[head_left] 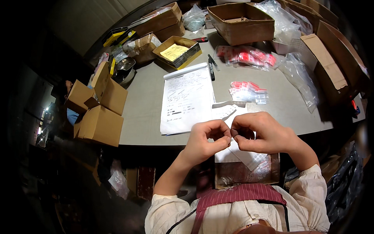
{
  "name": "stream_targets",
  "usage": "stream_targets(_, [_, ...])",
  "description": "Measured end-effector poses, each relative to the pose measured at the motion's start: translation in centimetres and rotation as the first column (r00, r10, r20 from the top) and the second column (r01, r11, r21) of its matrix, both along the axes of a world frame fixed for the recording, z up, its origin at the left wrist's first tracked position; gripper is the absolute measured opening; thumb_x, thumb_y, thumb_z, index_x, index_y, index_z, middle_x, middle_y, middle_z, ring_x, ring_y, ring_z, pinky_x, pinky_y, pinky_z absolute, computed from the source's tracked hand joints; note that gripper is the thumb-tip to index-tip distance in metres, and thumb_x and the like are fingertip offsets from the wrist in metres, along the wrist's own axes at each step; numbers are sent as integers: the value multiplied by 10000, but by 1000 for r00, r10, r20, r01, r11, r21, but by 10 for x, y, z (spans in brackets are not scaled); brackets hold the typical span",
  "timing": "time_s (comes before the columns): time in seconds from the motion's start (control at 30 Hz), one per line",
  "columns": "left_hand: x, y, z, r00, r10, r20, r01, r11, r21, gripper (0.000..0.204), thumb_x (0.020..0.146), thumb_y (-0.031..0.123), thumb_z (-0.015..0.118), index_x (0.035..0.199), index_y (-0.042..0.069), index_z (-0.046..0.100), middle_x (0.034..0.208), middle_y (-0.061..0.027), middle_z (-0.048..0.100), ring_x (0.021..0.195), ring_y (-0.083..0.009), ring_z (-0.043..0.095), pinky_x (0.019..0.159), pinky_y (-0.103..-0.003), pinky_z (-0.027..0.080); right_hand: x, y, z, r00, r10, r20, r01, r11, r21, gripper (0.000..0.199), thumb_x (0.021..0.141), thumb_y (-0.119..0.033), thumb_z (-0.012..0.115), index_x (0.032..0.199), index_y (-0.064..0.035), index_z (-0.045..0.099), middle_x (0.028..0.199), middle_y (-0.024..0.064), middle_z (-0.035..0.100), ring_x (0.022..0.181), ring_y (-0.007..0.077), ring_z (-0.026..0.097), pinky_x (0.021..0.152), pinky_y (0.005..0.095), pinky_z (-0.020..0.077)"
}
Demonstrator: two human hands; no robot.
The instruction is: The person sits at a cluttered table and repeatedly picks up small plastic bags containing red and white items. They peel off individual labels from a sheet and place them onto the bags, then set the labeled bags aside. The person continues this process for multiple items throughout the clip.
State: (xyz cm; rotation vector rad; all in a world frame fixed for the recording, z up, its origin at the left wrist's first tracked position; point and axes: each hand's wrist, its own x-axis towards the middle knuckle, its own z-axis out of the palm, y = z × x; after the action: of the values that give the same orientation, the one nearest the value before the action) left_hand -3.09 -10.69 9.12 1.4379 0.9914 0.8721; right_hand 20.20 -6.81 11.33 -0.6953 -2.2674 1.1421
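Head-worn fisheye view, facing down and forward, near left hand and right hand, grey table beyond

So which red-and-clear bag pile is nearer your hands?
The small stack right of the notepad, beyond the right hand; the larger pile lies farther back.

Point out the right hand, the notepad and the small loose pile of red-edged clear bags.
Right hand (265, 131): head view, on the back of the hand.
Notepad (186, 99): head view, on the written page.
Red-edged clear bags (249, 93): head view, near the pile's middle.
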Motion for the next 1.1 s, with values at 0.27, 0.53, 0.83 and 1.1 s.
stream_targets(0.27, [-1,0,-4,993,-29,-113,42,992,115,78,869,54,688,912,-11,691,835,-19,694,796,-85,632,744,-252,508,3,5,-4,999,19,-47,-25,990,-136,129,820,-122,645,892,-17,663,727,108,636,611,203,606,587,332,491])
stream_targets(0.53, [-1,-2,-2,989,-14,-148,36,988,150,97,869,67,697,916,-18,688,830,-18,693,795,-87,636,746,-251,511,0,3,-3,1000,14,-8,-15,991,-134,135,808,-136,661,865,-14,656,695,110,618,605,187,588,583,335,477])
stream_targets(0.83, [-10,2,-7,995,-16,100,28,993,-119,102,871,71,685,927,-13,694,866,-25,698,815,-108,637,767,-263,508,-2,-2,-20,994,-68,-83,44,966,-256,87,815,-83,671,853,-7,654,723,38,613,657,112,565,610,305,470])
stream_targets(1.1, [12,-8,-19,992,97,86,-110,981,162,104,920,62,686,989,-16,688,913,-61,732,835,-108,691,705,-243,537,-1,-10,-45,860,-277,-429,-91,744,-662,72,923,-49,666,974,2,668,860,12,633,730,88,587,645,257,489])
